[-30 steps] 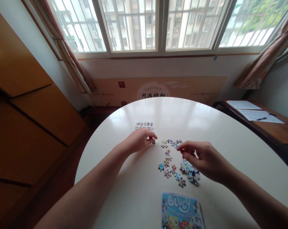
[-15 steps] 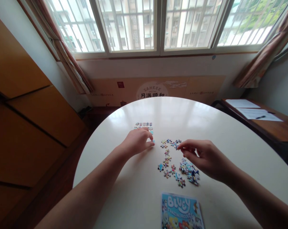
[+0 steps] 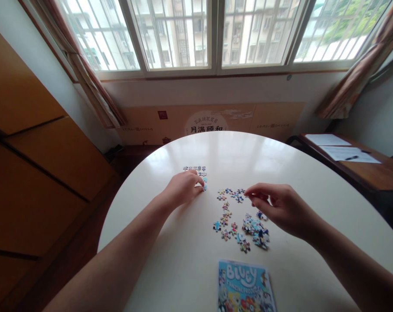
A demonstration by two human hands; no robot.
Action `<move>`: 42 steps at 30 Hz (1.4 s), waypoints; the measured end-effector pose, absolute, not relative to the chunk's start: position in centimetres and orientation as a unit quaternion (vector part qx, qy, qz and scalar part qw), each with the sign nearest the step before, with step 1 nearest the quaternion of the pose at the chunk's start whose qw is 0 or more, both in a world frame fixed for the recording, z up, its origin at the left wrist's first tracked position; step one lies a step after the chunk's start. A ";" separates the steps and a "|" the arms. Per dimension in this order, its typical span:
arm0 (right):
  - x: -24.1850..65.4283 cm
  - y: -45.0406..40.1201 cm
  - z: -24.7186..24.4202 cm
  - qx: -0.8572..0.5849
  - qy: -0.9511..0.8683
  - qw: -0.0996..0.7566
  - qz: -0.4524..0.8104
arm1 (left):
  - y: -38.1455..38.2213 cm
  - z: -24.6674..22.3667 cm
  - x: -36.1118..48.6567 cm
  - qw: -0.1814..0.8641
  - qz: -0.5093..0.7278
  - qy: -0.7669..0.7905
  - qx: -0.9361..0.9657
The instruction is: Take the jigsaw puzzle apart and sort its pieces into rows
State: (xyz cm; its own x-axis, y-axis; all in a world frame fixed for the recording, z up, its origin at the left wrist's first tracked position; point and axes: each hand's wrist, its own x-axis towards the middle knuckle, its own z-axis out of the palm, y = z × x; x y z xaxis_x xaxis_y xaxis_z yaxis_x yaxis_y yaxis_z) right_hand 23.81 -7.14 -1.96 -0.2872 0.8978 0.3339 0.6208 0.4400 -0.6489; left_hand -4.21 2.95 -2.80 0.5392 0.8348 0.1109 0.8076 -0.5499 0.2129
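My left hand [image 3: 183,187] is at the left of the table, with thumb and forefinger closed around the edge of a light blue jigsaw puzzle piece [image 3: 205,187]. It partly covers rows of puzzle pieces [image 3: 194,168] set out just beyond it. My right hand [image 3: 274,206] hovers right of the loose pieces with its fingertips pinched together; whatever lies between them is hidden. Close to those fingertips are dark blue and white pieces [image 3: 238,197]. A curved line of loose pieces [image 3: 226,210] runs between my hands, and a heap of pieces [image 3: 257,229] lies below the right one.
A blue Bluey picture card or box [image 3: 245,286] lies near me on the round white table [image 3: 170,277]. To the right, papers [image 3: 346,154] and a pen rest on a brown wooden table [image 3: 375,173]. Windows stand behind, and wooden cabinets [image 3: 30,186] at left.
My left hand has moved slightly left and up, bringing the light blue piece against the column of set-out pieces. My right hand has shifted slightly, staying pinched. The view has tilted a little.
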 end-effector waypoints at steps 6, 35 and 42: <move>25.2 -6.3 -1.4 -0.527 -0.757 0.334 0.195 | 3.3 -2.9 -4.2 0.067 0.101 0.474 0.872; 26.5 -5.1 -1.0 -0.484 -0.737 0.116 0.458 | 0.4 -0.8 -2.1 0.088 0.198 0.339 0.916; 24.4 -6.0 -1.3 -0.479 -0.695 0.285 0.455 | -1.9 0.0 -0.3 0.240 0.243 0.308 0.888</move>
State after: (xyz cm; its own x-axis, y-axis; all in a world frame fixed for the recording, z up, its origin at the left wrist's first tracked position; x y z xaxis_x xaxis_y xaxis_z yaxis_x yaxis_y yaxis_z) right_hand 24.45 -5.95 -1.30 -0.3789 0.9246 -0.0391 0.4050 0.1276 -0.9054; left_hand -0.32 -1.95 -0.03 0.6921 0.6635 0.2841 0.4297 -0.6950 0.5764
